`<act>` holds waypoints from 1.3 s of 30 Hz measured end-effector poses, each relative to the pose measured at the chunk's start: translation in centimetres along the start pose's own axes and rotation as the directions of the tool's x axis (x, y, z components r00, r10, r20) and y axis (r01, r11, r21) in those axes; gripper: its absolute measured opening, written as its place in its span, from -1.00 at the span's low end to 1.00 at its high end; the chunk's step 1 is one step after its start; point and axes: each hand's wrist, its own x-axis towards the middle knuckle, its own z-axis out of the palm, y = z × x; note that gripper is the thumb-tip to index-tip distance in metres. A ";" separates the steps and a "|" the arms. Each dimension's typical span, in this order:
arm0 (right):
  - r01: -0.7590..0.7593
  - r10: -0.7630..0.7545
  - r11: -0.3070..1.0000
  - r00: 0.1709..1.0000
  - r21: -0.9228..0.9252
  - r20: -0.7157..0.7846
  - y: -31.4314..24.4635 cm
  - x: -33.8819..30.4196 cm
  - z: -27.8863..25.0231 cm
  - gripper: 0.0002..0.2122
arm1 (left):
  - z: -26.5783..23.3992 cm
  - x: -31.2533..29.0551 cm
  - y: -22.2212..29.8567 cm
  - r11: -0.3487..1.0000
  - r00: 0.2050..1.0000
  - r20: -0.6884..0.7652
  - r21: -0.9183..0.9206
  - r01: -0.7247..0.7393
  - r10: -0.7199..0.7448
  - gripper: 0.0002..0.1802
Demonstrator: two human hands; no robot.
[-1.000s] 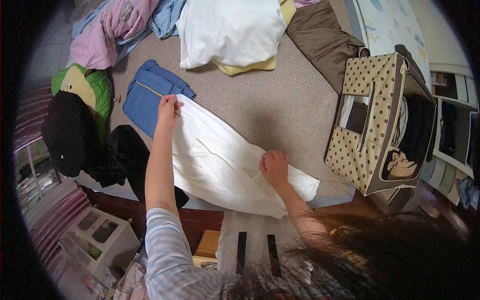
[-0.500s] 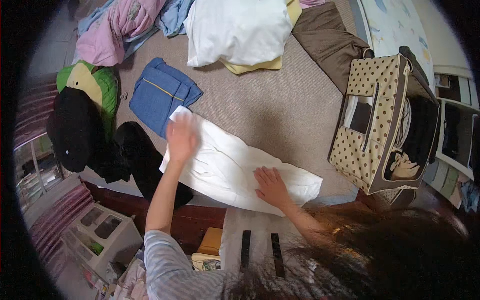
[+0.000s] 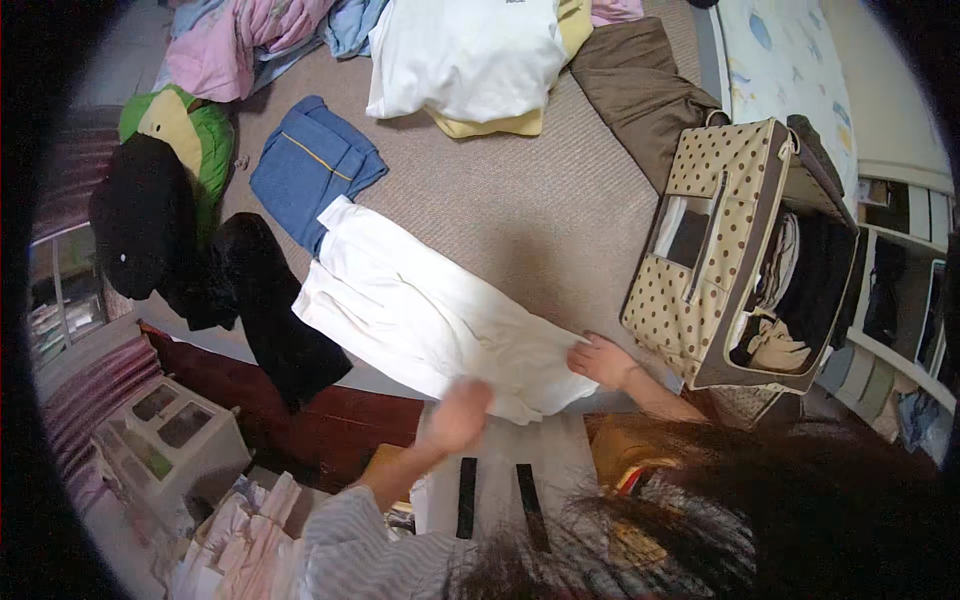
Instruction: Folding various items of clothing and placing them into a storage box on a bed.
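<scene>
Both hands are at the near and right parts of the long white garment of soft-looking cloth (image 3: 390, 290), which lies in a slant on the beige textured mat (image 3: 480, 210), from the far left toward the near right. Its far left corner meets the folded blue denim-like garment (image 3: 310, 160), and its left end is close to the limp black cloth (image 3: 275, 310). The left hand (image 3: 462, 412) is blurred at the near edge, so I cannot tell if its fingers are closed on the cloth or free. The right hand (image 3: 600, 361) has its fingers, a little bent, on the right end; whether they pinch the fabric or only press it, I cannot tell. To its right stands the cream storage box with brown dots (image 3: 735, 160), apart from the garment. I judge that the garment is light, soft and not fragile, and it seems not very slippery, because it rests quietly in shallow wrinkles. It probably bends under its own weight, so one hold in the middle would let both ends hang down. It seems better to take it at two far-apart corners, or to smooth it with flat palms, since loose layers may slide over each other.
</scene>
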 end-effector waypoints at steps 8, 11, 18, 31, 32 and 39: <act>0.139 -0.178 0.943 0.978 -0.303 -0.106 1.8 -1.0 -0.4 -0.62 | 13.4 3.4 2.2 0.878 0.937 -0.224 0.456 -0.142 0.268 -0.45; 0.201 -0.213 0.951 0.977 -0.234 -0.028 2.0 -0.9 -0.3 -0.66 | 11.0 4.7 2.7 0.889 0.899 -0.280 0.410 -0.205 0.336 -0.53; 0.028 -0.034 0.992 0.998 0.122 0.054 0.0 -3.3 -2.0 -0.81 | 12.6 5.2 6.0 0.943 0.871 -0.388 0.259 -0.211 0.302 -0.76; -0.466 0.552 0.268 0.792 0.843 0.262 -0.1 -0.5 -19.2 -0.71 | 8.6 -3.8 2.9 0.228 0.952 -0.292 -0.937 -0.265 -0.092 -0.72; -0.464 0.591 0.047 0.727 0.885 0.350 0.9 2.2 -20.0 -0.74 | 6.1 -3.9 0.7 0.120 0.963 -0.195 -0.977 -0.174 -0.188 -0.67; -0.199 0.758 0.242 0.650 0.950 -0.057 10.9 23.7 -16.6 -0.70 | -4.6 1.9 -14.0 -0.483 0.835 -0.185 -0.742 -0.465 -0.519 -0.39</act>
